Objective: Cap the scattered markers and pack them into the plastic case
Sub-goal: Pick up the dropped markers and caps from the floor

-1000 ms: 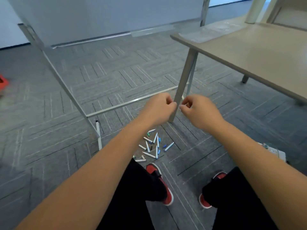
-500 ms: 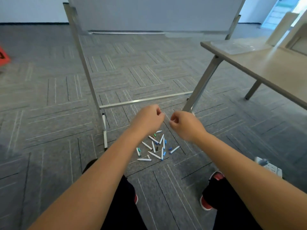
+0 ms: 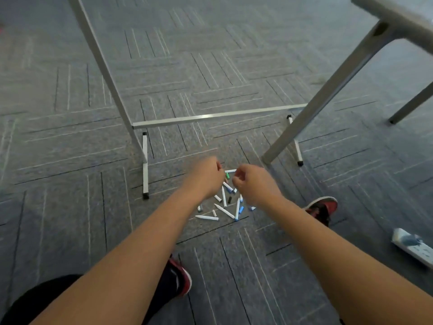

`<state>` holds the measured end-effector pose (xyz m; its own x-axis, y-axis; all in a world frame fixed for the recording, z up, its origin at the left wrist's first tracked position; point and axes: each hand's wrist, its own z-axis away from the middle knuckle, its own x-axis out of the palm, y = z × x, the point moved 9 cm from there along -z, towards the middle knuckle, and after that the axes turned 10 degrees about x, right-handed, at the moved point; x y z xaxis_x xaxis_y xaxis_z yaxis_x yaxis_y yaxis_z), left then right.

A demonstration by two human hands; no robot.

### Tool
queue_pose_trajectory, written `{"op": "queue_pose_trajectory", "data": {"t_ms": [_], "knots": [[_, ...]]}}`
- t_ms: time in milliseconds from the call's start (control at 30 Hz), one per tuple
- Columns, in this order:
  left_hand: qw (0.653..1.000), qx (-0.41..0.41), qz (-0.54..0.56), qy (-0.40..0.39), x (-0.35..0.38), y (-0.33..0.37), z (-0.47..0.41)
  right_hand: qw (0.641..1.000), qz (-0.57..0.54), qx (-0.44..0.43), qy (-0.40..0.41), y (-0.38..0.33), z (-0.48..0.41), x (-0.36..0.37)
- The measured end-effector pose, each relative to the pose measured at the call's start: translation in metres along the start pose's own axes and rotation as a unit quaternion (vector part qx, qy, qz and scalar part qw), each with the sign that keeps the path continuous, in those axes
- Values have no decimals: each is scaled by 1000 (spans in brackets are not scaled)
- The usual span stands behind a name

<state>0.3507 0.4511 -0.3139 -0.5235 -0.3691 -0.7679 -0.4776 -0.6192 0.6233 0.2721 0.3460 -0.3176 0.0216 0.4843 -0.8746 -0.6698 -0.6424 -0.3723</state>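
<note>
scattered white plastic markers [image 3: 224,211] on grey carpet floor [image 3: 70,160]: just under + btwn ur hands, axes mixed | left hand [image 3: 206,178] & right hand [image 3: 254,185]: fingers curled, can't tell if holding anything (too small) | right hand nearer blue-capped ones

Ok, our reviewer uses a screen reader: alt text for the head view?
Fingers curled, the left hand and right hand hover over white markers and loose caps scattered on grey carpet, near a metal stand, table leg and power strip.
</note>
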Motion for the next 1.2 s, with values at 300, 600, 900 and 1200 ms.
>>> {"op": "queue_pose_trajectory", "data": {"t_ms": [300, 600, 900, 1200], "knots": [[982, -138, -48, -117, 171, -143, -91, 990, 37, 71, -119, 104, -134, 177], [928, -334, 11, -166, 304, -268, -79, 973, 112, 88, -182, 144, -191, 295], [815, -528, 233, -49, 364, -306, -46, 955, 207, 103, -185, 167, -190, 338], [753, -586, 297, 42, 375, -302, -52, 950, 250, 82, -167, 167, -199, 353]]}}
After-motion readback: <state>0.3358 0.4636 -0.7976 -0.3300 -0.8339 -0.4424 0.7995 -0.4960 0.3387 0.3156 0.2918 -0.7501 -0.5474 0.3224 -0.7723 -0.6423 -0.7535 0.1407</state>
